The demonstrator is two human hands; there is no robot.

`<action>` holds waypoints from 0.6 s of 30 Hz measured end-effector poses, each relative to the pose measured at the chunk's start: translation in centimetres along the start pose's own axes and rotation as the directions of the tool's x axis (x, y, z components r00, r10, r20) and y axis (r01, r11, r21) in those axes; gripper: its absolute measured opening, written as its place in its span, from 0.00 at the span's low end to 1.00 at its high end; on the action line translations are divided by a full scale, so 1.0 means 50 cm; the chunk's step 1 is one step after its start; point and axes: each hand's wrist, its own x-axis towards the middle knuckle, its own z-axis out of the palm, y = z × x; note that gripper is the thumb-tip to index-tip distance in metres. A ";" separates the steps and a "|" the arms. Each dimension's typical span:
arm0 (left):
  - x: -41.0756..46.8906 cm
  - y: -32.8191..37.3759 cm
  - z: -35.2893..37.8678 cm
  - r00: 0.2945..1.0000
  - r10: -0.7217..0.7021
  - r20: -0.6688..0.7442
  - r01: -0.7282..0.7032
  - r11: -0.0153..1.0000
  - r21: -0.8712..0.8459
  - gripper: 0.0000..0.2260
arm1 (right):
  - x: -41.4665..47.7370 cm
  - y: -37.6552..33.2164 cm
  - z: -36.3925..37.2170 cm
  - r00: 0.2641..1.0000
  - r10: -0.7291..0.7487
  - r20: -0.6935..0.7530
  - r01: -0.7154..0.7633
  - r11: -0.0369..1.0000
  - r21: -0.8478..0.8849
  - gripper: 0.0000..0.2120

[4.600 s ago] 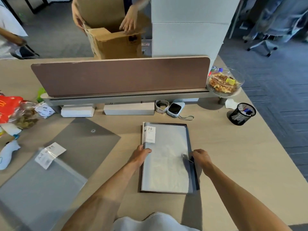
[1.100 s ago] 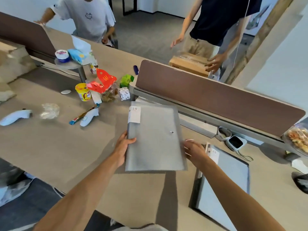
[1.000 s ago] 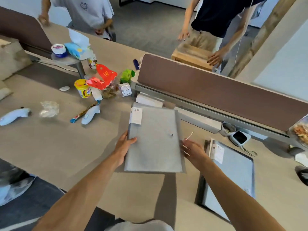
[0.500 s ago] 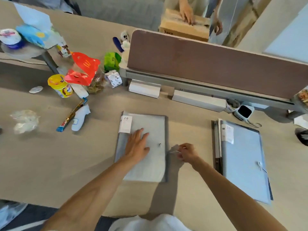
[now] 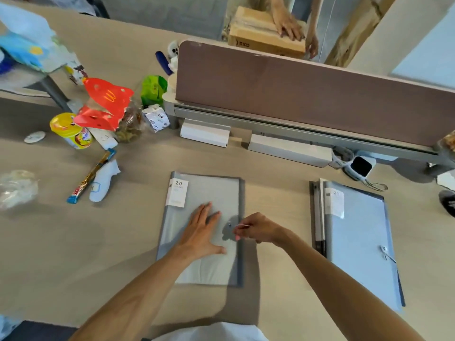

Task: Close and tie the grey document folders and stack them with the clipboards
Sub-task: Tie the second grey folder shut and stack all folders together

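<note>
A grey document folder [image 5: 211, 193] with a white "20" label lies closed on the desk in front of me. My left hand [image 5: 202, 232] presses flat on its cover, fingers spread. My right hand [image 5: 258, 228] pinches the folder's thin white tie string [image 5: 242, 225] beside the small round button [image 5: 230, 225] near the right edge. To the right, a second grey folder [image 5: 359, 242] lies closed and tied on top of dark clipboards [image 5: 316, 217], whose edges show along its left side.
A brown desk divider [image 5: 307, 94] runs across the back, with white boxes [image 5: 204, 132] below it. Snack clutter sits at the left: a yellow cup [image 5: 70, 131], red packaging [image 5: 105, 102], a candy bar [image 5: 86, 180]. Another person's hand rests on a cardboard box [image 5: 261, 35] behind the divider.
The folder went from held in the air to lying flat on the desk. My left hand now presses on it, and my right hand has brought the string over to the button.
</note>
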 end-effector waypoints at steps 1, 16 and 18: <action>-0.004 -0.002 -0.004 1.000 -0.010 -0.002 0.010 1.000 -0.020 0.51 | 0.012 -0.008 0.004 0.999 -0.034 0.009 0.034 0.999 -0.024 0.10; 0.003 -0.050 -0.026 0.995 0.075 -0.069 -0.078 0.996 -0.037 0.45 | 0.063 0.058 -0.016 0.845 -0.512 0.156 0.428 0.473 -0.770 0.14; 0.003 -0.049 -0.024 0.994 0.077 -0.077 -0.080 0.996 -0.045 0.45 | 0.054 0.077 -0.024 0.827 -0.542 0.149 0.420 0.420 -0.805 0.12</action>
